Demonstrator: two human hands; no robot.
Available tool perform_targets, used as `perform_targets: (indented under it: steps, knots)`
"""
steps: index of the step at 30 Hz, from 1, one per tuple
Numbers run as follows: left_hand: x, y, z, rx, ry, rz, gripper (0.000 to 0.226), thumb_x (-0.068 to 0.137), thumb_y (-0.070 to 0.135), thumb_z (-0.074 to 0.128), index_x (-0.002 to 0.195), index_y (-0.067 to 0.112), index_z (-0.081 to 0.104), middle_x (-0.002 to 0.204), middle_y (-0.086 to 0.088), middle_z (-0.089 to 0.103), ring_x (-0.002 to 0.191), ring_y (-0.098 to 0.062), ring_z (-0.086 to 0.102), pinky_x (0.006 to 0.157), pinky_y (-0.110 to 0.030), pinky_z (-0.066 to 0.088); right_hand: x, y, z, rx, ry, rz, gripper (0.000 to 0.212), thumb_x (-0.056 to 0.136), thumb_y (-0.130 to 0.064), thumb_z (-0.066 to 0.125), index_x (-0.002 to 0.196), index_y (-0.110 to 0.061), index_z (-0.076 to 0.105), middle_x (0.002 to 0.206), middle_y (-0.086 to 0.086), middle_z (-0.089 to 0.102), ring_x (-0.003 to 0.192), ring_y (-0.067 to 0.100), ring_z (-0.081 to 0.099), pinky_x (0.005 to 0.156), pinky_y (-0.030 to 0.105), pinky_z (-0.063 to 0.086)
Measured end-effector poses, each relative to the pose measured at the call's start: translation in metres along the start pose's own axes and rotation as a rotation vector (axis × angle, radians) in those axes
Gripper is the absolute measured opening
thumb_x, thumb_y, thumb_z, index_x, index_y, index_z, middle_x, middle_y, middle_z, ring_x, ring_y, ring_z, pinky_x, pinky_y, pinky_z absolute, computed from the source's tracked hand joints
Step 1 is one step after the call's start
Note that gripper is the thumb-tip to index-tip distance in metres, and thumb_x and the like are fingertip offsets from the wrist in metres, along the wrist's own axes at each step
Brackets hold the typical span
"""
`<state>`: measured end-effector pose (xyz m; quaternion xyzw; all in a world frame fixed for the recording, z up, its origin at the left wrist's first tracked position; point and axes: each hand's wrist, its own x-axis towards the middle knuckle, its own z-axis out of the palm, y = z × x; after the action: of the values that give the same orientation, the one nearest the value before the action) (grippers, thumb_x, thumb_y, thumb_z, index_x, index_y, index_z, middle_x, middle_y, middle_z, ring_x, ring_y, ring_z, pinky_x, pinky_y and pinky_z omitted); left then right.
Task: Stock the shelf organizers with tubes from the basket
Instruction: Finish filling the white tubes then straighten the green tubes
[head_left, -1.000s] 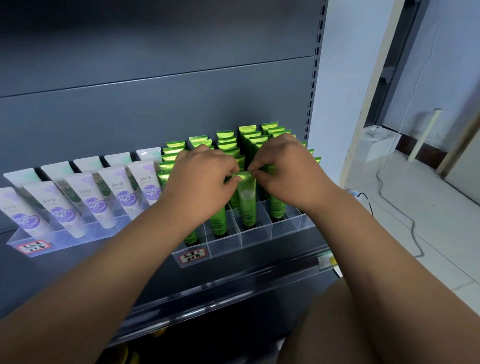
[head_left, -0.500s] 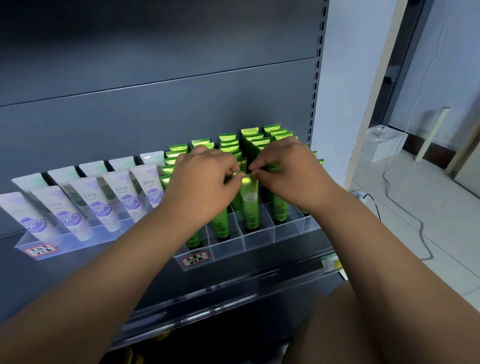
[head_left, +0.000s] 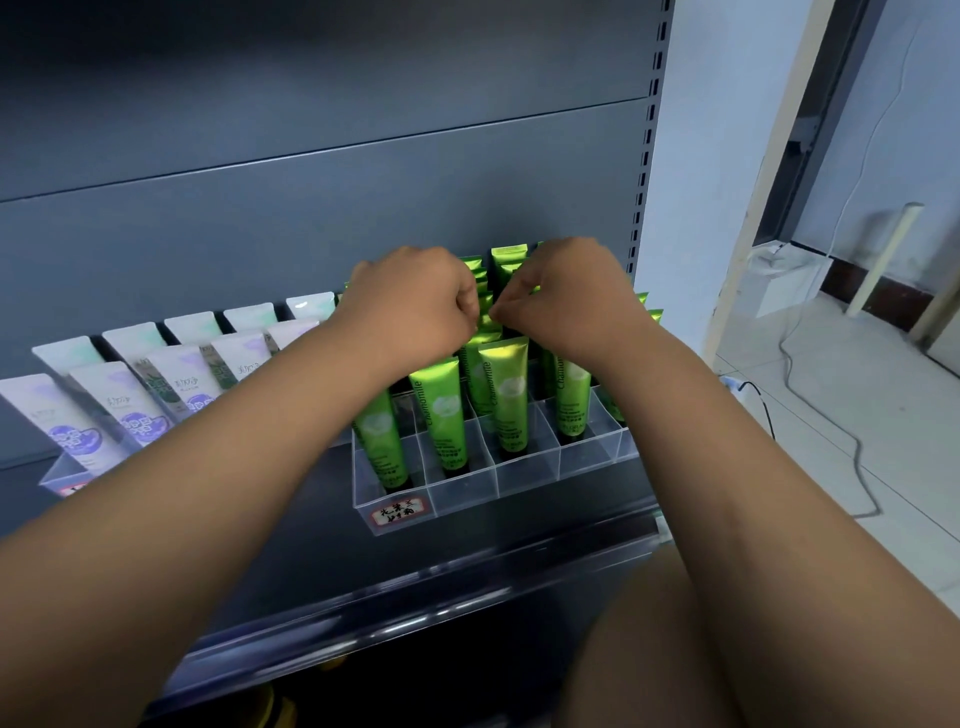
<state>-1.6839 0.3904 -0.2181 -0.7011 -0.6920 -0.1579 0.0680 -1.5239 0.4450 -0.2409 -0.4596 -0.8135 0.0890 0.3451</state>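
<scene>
Grey metal makes the back wall of the shelf (head_left: 311, 182), and two clear boxes sit on it. I see no desk and no basket from my camera.

My left hand (head_left: 415, 306) and my right hand (head_left: 571, 296) are up over the clear organizer (head_left: 524, 486) on the right. Both have their fingers curled in, and the fingertips nearly meet in the middle. Each grip seems to pinch the flat top end of one green tube (head_left: 484, 326), though my knuckles hide most of it. That tube is right between the hands, so both are just as near. It stands almost straight up, cap down, leaning back a little. It sits in the middle lane, just behind the front tube (head_left: 504, 395).

I think the next move is a push straight down along the tube, so the cap drops into its cell.

The right organizer holds rows of green tubes, each in its own cell, and has a red label (head_left: 401, 512) on the front. The left organizer (head_left: 57, 478) holds white and purple tubes (head_left: 140, 410). I cannot tell which cells are free.
</scene>
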Motion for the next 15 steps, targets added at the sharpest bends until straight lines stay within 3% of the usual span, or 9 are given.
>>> perform_targets:
  steps: [4,8,12,15]
  knots:
    - [0.005,0.001,0.001,0.014,-0.100,0.007,0.014,0.081,0.025,0.071,0.073,0.036,0.068,0.089,0.011,0.072,0.095,-0.022,0.066,0.090,-0.044,0.054,0.008,-0.001,0.003,-0.161,-0.114,-0.023,0.016,0.077,-0.028,0.065,0.069,-0.018,0.074,0.071,0.001,0.065,0.080,0.025,0.060,0.056,0.025,0.031]
    - [0.010,0.001,0.002,0.053,-0.111,0.005,0.021,0.084,0.023,0.069,0.068,0.035,0.063,0.090,0.010,0.071,0.096,-0.023,0.065,0.092,-0.045,0.053,0.009,-0.005,0.000,-0.204,-0.143,-0.069,0.017,0.080,-0.027,0.066,0.080,-0.016,0.079,0.081,0.006,0.070,0.083,0.028,0.063,0.060,0.028,0.038]
    - [0.011,0.001,0.003,0.038,-0.116,0.011,0.017,0.084,0.021,0.067,0.072,0.033,0.066,0.088,0.009,0.071,0.095,-0.023,0.065,0.092,-0.046,0.053,0.006,-0.004,-0.002,-0.142,-0.120,-0.123,0.016,0.084,-0.021,0.066,0.088,-0.018,0.081,0.093,0.006,0.075,0.095,0.028,0.064,0.082,0.034,0.050]
    - [0.010,0.002,0.004,0.028,-0.099,0.024,0.011,0.084,0.020,0.066,0.078,0.029,0.071,0.085,0.009,0.070,0.093,-0.023,0.065,0.092,-0.047,0.052,0.004,-0.003,-0.002,-0.117,-0.125,-0.113,0.017,0.084,-0.021,0.065,0.088,-0.021,0.082,0.093,0.003,0.075,0.094,0.025,0.065,0.081,0.028,0.048]
